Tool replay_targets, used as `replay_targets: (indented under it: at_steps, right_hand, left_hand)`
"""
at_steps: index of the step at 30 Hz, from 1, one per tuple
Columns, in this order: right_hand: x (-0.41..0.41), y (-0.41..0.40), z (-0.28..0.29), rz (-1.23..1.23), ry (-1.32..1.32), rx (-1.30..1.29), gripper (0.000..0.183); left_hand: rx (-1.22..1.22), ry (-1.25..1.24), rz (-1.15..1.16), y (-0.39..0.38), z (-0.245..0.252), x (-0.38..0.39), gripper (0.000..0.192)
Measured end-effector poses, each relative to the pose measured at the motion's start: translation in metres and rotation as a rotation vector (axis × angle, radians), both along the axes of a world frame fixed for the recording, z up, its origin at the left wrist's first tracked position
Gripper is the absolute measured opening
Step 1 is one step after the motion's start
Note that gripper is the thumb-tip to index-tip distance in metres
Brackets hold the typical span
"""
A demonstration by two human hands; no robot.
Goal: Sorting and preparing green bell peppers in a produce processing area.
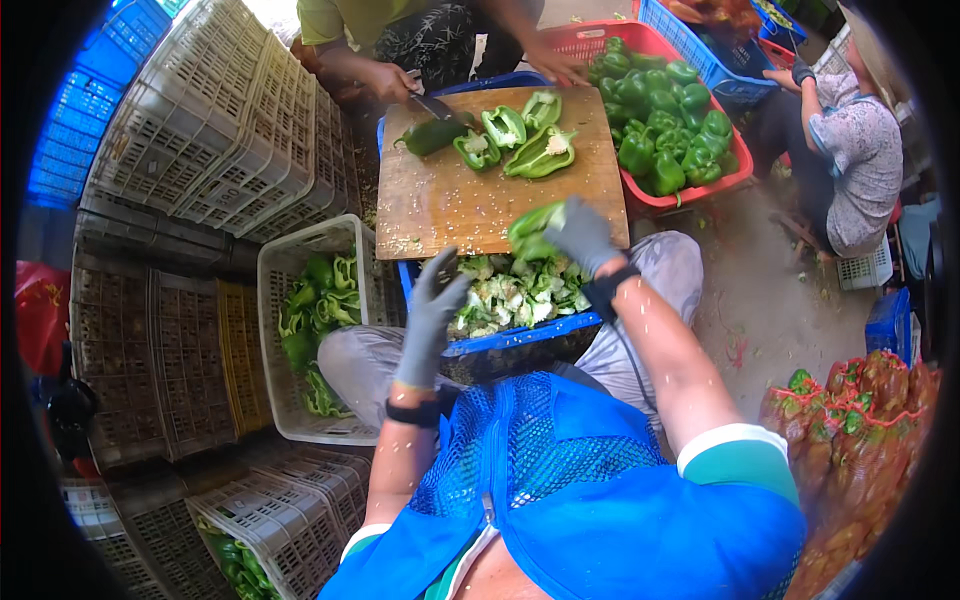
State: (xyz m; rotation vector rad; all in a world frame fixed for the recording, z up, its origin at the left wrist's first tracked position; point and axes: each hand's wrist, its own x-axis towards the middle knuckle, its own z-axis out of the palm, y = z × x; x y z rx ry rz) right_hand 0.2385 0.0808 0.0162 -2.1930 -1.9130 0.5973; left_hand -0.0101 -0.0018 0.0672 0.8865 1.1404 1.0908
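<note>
My right hand [585, 234], in a grey glove, grips a green bell pepper piece [534, 229] over the near edge of the wooden cutting board [427, 199]. Gloved as well, my left hand [433, 311] is raised with fingers apart, holding nothing, at the board's near left corner. Below both hands a blue crate [525, 335] holds pepper cores and scraps [517, 296]. On the board lie several cut pepper halves [540, 152], a whole green pepper [431, 136] and scattered seeds. Across from me, a person's hand [391, 81] holds a knife [435, 105] at that whole pepper.
A red crate [739, 169] heaped with whole peppers [664, 112] stands right of the board. On my left, a white crate [274, 360] contains cut peppers [319, 300], beside stacked plastic crates [217, 112]. Filled mesh sacks [862, 435] lie at right. Another person [862, 150] sits at far right.
</note>
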Motion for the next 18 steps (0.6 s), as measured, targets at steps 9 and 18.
replay_targets:
  at_steps: [9, 18]
  right_hand:
    - [-0.059, -0.057, 0.001, 0.260, 0.214, 0.252, 0.038]
    - [-0.008, 0.009, 0.025, 0.032, 1.304, -0.306, 0.031]
  left_hand:
    - [-0.092, -0.014, -0.116, -0.004, -0.038, 0.036, 0.055]
    - [0.097, 0.253, 0.298, -0.017, 0.062, -0.131, 0.057]
